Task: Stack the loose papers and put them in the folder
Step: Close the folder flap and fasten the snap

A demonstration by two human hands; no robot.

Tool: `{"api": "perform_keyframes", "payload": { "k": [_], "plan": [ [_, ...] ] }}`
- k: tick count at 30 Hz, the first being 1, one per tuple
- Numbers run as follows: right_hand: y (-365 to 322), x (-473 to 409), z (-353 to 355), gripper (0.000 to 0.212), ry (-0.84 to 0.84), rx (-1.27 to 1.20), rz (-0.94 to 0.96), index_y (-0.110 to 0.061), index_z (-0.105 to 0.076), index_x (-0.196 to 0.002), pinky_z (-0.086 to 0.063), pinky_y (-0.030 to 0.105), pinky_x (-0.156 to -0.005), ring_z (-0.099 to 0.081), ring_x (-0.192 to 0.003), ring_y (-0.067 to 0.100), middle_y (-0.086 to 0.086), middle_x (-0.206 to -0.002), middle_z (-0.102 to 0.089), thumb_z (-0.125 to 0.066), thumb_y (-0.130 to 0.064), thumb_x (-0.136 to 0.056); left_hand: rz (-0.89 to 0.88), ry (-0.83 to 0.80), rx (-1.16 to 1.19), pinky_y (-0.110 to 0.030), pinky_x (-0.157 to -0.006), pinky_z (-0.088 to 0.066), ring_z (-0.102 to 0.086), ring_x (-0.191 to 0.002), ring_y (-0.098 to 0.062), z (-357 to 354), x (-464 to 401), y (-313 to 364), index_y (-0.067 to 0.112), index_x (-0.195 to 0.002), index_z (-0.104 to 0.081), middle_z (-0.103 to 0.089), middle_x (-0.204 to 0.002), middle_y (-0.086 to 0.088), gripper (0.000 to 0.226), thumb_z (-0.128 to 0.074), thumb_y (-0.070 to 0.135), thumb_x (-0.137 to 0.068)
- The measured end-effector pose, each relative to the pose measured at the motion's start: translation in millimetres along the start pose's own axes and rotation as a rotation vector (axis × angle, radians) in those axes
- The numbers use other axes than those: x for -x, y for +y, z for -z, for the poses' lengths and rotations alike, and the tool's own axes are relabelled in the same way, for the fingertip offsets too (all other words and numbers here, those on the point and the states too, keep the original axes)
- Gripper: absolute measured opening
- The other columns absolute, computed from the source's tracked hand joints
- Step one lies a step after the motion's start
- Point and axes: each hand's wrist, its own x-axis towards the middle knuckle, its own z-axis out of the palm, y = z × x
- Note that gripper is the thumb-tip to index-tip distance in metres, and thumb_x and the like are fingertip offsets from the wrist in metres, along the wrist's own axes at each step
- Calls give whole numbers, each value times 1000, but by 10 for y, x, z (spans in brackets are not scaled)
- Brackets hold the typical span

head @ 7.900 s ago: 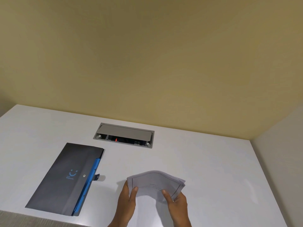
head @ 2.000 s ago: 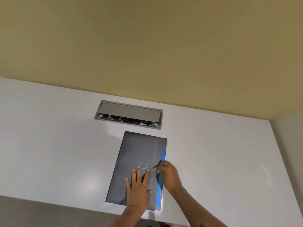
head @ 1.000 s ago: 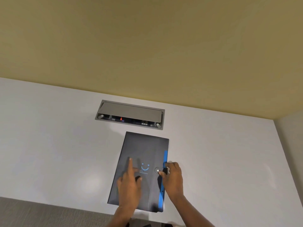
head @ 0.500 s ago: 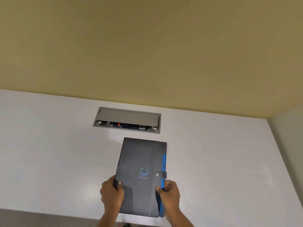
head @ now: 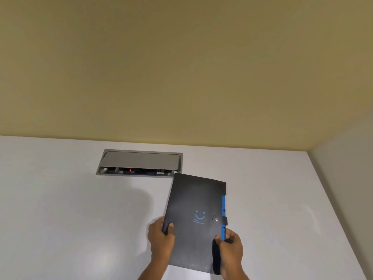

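Note:
The dark grey folder (head: 196,201) has a blue smiley print, a blue edge on its right side and a snapped strap with a metal button. It is closed and lifted off the white table (head: 70,209), tilted up toward me. My left hand (head: 160,237) grips its left edge, thumb on the cover. My right hand (head: 231,247) grips the lower right edge by the blue strip. No loose papers are in sight.
A grey cable box (head: 140,163) with a half-open lid is set into the table just beyond the folder's top left corner. A yellow wall stands behind the table, and a pale side wall (head: 347,188) borders it on the right.
The papers held earlier are out of sight. The folder's strap got snapped shut while it lay flat, then both hands took its side edges and lifted it, moving it right.

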Motion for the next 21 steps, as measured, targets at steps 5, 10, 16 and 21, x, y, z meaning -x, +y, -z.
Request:
{"api": "perform_keyframes", "payload": {
  "k": [5,10,16,21],
  "plan": [
    [-370,-448,158,31,19,4,57,-18,-68,-100,-57,33,-75,-70,-88,28,12,-104,-74,-74,8,-84,-3,-29,74,-44,-93,-56,-62,-100,-29,-408,-120,391,13,-102,-75,-69,-104,-9,17,-67,9,-88],
    [-751,-896,74,29,-3,18,115,-20,-71,-98,-63,43,-87,-74,-93,31,10,-102,-77,-74,7,-87,29,-95,32,-49,-100,-55,-61,-109,-31,-663,-444,663,16,-118,-72,-65,-117,-10,27,-67,17,-92],
    [-1092,-1218,-112,33,-77,100,242,-29,-71,-92,-63,46,-93,-77,-93,30,6,-99,-81,-75,4,-91,44,-119,-78,-51,-100,-55,-62,-113,-36,-819,-815,875,19,-126,-67,-62,-125,-13,35,-64,30,-93],
    [-1221,-1321,-208,28,-122,128,279,-14,-74,-115,-62,48,-99,-77,-100,29,6,-107,-80,-77,1,-91,57,-127,-109,-51,-99,-55,-61,-115,-38,-877,-1001,963,17,-124,-67,-62,-126,-15,35,-62,36,-94]
  ]
}}
